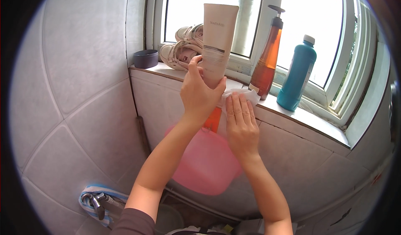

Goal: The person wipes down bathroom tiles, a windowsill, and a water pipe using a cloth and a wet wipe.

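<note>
My left hand [201, 88] grips a tall cream squeeze tube [219, 38] near its lower end, holding it upright above the tiled window ledge [307, 120]. Pressed flat on the ledge edge, my right hand [242, 124] has its fingers laid over a white cloth or tissue [250, 96]. Just right of that cloth stands an amber pump bottle [267, 61] with a black pump top. Farther right is a teal bottle [297, 74] with a white cap. Behind the tube, a pair of pale shoes [181, 53] rests on the ledge, partly hidden.
A dark round bowl [146, 58] sits at the ledge's left end. Below the ledge hangs a pink basin [204, 164], with an orange piece [213, 120] above it. A blue-and-white striped cloth [90, 197] hangs by a metal fitting at lower left. The window [271, 9] rises behind.
</note>
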A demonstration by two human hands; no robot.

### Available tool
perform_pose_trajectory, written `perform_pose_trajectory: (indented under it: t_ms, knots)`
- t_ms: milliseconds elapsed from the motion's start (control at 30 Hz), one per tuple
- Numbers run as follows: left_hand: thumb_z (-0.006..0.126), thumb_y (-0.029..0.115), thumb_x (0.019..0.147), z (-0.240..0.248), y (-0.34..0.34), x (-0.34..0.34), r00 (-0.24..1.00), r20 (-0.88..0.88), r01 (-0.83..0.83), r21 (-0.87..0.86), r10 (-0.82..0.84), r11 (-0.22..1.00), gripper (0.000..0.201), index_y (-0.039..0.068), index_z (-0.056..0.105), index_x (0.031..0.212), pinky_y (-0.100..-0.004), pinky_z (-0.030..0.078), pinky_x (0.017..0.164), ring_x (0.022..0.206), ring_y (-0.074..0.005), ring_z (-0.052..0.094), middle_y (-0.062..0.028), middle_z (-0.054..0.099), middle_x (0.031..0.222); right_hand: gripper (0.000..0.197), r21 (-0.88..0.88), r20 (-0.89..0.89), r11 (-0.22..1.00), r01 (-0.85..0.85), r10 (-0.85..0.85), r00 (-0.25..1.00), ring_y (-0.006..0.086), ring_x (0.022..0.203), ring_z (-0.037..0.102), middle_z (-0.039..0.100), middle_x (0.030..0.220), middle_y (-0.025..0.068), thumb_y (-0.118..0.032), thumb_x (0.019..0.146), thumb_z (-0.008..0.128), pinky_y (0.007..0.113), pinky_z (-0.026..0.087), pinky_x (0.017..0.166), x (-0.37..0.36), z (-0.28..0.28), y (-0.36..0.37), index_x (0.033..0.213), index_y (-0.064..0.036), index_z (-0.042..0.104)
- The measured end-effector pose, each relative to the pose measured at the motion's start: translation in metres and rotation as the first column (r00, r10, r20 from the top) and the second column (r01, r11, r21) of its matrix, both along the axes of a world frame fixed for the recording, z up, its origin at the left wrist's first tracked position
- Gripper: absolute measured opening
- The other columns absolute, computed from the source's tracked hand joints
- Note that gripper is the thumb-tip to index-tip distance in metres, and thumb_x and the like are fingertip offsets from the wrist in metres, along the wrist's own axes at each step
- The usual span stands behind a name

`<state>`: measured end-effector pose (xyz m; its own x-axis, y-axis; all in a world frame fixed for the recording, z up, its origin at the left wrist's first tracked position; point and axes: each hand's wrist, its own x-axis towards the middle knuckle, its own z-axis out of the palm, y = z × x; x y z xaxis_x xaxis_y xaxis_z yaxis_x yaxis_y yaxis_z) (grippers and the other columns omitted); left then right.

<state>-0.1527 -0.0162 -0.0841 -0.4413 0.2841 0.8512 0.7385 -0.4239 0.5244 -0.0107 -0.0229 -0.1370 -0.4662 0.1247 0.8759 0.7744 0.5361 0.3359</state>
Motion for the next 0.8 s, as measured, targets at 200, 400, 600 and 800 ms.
perform_pose_trajectory:
  t_ms: [200, 400, 600, 800]
  knots:
    - [0.078, 0.022, 0.072, -0.006, -0.061, -0.032, 0.999, -0.042, 0.003, 0.139, 0.002, 0.99, 0.073, -0.003, 0.046, 0.132, -0.037, 0.051, 0.072, 0.083, -0.0244, 0.063, -0.0141, 0.062, 0.097, 0.037, -0.069, -0.036, 0.997, -0.046, 0.043, 0.998, 0.0281, 0.111, 0.057, 0.059, 0.117, 0.0173, -0.008, 0.083, 0.054, 0.037, 0.046, 0.097, -0.029, 0.028, -0.008, 0.117, 0.0049, 0.057]
    - [0.079, 0.014, 0.072, -0.035, -0.115, -0.048, 0.977, 0.139, 0.156, 0.044, -0.16, 0.987, 0.071, -0.01, 0.046, 0.13, -0.0313, 0.049, 0.08, 0.088, -0.0158, 0.061, -0.0101, 0.063, 0.099, 0.017, -0.308, -0.001, 0.95, -0.054, 0.056, 0.998, 0.0237, 0.088, 0.064, 0.064, 0.089, 0.0091, -0.014, 0.084, 0.059, 0.034, 0.054, 0.07, -0.048, 0.06, 0.018, 0.093, -0.0007, 0.062]
    - [0.077, 0.011, 0.073, -0.063, -0.142, -0.069, 0.971, 0.204, 0.115, 0.072, -0.127, 0.991, 0.069, -0.009, 0.045, 0.131, -0.0329, 0.047, 0.085, 0.092, -0.0174, 0.061, -0.0108, 0.062, 0.099, 0.021, -0.454, 0.122, 0.891, 0.008, 0.053, 0.991, 0.0261, 0.09, 0.065, 0.066, 0.091, 0.0095, -0.017, 0.089, 0.049, 0.039, 0.055, 0.072, -0.057, 0.072, 0.039, 0.094, -0.0039, 0.064]
    - [0.076, 0.012, 0.075, -0.064, -0.156, -0.078, 0.959, 0.242, 0.132, 0.086, -0.149, 0.988, 0.068, -0.008, 0.044, 0.132, -0.0312, 0.048, 0.081, 0.092, -0.0178, 0.06, -0.0107, 0.061, 0.1, 0.026, -0.457, 0.034, 0.884, -0.097, 0.127, 0.991, 0.0259, 0.092, 0.064, 0.068, 0.095, 0.0078, -0.022, 0.092, 0.046, 0.04, 0.053, 0.072, -0.05, 0.068, 0.022, 0.095, -0.0043, 0.064]
